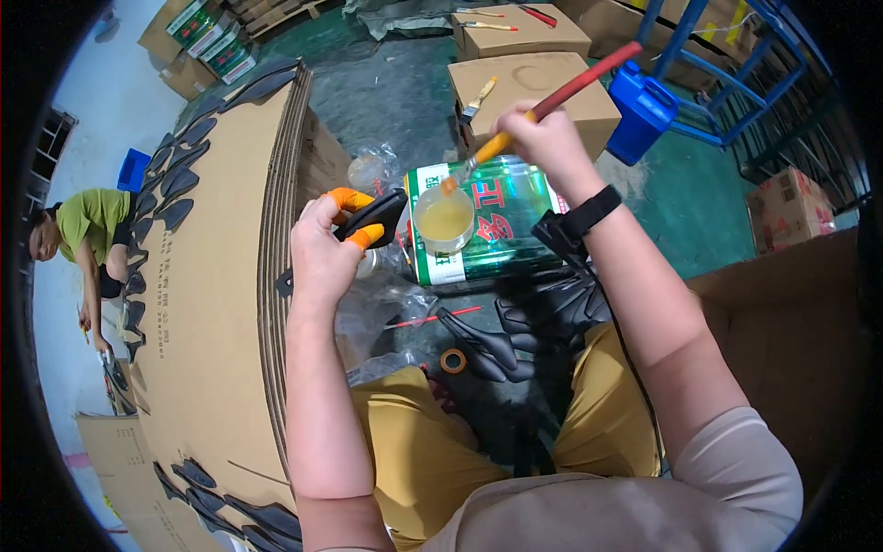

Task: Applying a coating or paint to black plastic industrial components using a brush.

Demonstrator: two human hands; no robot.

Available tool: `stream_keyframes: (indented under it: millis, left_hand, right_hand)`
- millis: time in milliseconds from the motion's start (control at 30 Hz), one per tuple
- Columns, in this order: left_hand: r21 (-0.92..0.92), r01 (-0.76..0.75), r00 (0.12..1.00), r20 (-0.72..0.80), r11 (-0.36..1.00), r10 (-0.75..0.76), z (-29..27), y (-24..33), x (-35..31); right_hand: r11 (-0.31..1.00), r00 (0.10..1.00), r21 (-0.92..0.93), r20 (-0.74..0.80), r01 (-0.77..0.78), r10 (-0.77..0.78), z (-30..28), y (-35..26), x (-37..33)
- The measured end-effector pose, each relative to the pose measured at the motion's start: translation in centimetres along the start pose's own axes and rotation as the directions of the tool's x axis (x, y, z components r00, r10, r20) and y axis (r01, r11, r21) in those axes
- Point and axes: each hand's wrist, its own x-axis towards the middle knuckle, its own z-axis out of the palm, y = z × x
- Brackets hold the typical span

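Note:
My left hand [322, 247], with orange covers on the thumb and a finger, is closed on a black curved molded piece [390, 211]. In my right hand [544, 140], a long paintbrush [589, 76] with a red and yellow handle slants down to the left. Its bristles are at the far rim of a round translucent bowl [444, 247] of yellowish liquid; I cannot tell whether they touch it. That bowl rests on a shiny green tin [526, 248] lying on its side. A dark band circles my right wrist.
Left, a stack of cardboard sheets [216, 248] carries rows of black pieces [179, 179]. A person in a green shirt [97, 221] works beyond it. Black pieces [483, 340] and a tape roll [452, 360] lie below the tin. Boxes [524, 41] and a blue jerrycan [639, 110] stand ahead.

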Motion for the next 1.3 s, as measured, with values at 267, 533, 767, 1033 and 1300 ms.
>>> stream_keyframes:
  millis: [267, 533, 767, 1033, 1300]
  left_hand:
    - [-0.016, -0.063, 0.998, -0.012, 0.998, 0.063, 1.5, 0.5, 0.5]
    - [0.010, -0.098, 0.995, -0.025, 0.995, 0.099, 1.9, 1.3, 0.6]
    - [0.012, -0.083, 0.997, -0.008, 0.996, 0.083, 1.7, 1.5, 0.5]
    - [-0.073, -0.014, 0.999, 0.030, 0.997, 0.016, 1.5, 0.7, 0.5]
    - [-0.403, 0.097, 0.995, 0.062, 0.910, -0.079, 0.6, 0.0, 0.3]
  right_hand:
    - [0.930, 0.997, 0.359, 0.064, -0.071, 0.052, -1.4, -4.4, -0.8]
    - [0.984, 0.995, 0.180, 0.094, -0.005, -0.012, -1.8, -4.7, -1.3]
    - [0.949, 0.987, 0.312, 0.136, 0.036, -0.082, -1.1, -5.1, -1.5]
    - [0.923, 0.990, 0.384, 0.121, 0.020, -0.072, -1.1, -5.8, -1.6]
    - [0.980, 0.998, 0.199, 0.053, 0.002, -0.013, -1.1, -4.2, -1.1]
